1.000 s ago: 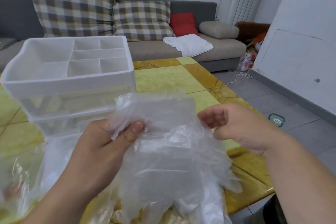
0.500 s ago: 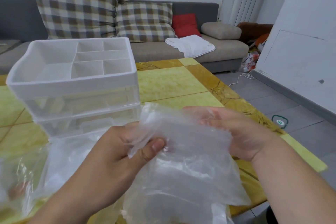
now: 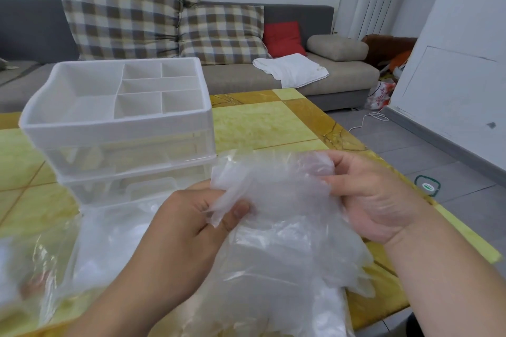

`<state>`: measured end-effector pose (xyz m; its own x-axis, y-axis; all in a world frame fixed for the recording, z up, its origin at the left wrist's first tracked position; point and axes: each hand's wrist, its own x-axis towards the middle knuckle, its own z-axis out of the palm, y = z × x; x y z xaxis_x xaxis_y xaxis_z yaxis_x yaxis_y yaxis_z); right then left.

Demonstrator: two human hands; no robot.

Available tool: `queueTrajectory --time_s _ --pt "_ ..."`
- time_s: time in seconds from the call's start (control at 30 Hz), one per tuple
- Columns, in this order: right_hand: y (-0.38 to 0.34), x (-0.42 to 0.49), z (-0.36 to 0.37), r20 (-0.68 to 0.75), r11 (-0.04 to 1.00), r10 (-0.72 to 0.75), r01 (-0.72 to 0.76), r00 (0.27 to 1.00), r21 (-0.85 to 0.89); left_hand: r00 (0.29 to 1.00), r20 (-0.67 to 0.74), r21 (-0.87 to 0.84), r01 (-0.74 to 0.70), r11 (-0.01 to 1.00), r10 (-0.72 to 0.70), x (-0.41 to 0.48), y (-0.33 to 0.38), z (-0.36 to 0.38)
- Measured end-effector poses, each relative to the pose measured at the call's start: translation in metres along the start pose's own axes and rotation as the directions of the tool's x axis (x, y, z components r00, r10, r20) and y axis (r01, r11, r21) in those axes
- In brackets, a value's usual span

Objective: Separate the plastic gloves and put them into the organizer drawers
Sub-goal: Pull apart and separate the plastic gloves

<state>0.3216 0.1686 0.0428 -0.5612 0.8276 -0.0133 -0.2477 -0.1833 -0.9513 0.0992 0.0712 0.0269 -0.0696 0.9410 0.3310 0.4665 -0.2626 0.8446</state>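
At the near edge of the table (image 3: 260, 123), both hands hold a bundle of plastic gloves (image 3: 276, 230) clear of the surface, in front of and slightly right of the organizer (image 3: 117, 128).

1. Left hand (image 3: 186, 230): thumb and forefinger are closed in a pinch on a crumpled edge of the film. The remaining fingers are hidden behind the hand.
2. Right hand (image 3: 377, 200): fingers are curled round the upper right corner of the bundle. The fingertips show only as a blur through the film.
3. Plastic gloves: the layers are translucent and overlap, so individual gloves cannot be counted. The lower end of the bundle is cut off by the bottom edge of the view.
4. Organizer: a white top tray divided into compartments sits over two clear drawers (image 3: 131, 156). Their contents cannot be made out through the fronts, and it cannot be told whether the lower one is pulled out.
5. Clear plastic wrapping (image 3: 41, 260) lies left of the hands, blurred and cut off by the left edge.

A sofa (image 3: 342, 76) with a white cloth (image 3: 290, 70) on it stands beyond the table.
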Motion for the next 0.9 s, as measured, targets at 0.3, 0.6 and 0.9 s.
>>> queueTrajectory --time_s 0.3,0.6,0.9 --pt "0.000 0.000 0.009 -0.165 0.959 0.096 -0.135 0.982 -0.249 0.995 0.086 -0.072 0.050 0.996 -0.044 -0.001 0.003 0.001" --pt "0.002 0.000 0.018 -0.211 0.956 0.060 -0.117 0.976 -0.268 0.948 0.119 -0.482 0.315 0.818 -0.295 -0.002 -0.012 0.010" --pt "0.002 -0.001 0.025 -0.186 0.963 0.124 -0.164 0.975 -0.216 0.901 0.222 -0.566 0.430 0.704 -0.372 -0.004 -0.006 0.016"
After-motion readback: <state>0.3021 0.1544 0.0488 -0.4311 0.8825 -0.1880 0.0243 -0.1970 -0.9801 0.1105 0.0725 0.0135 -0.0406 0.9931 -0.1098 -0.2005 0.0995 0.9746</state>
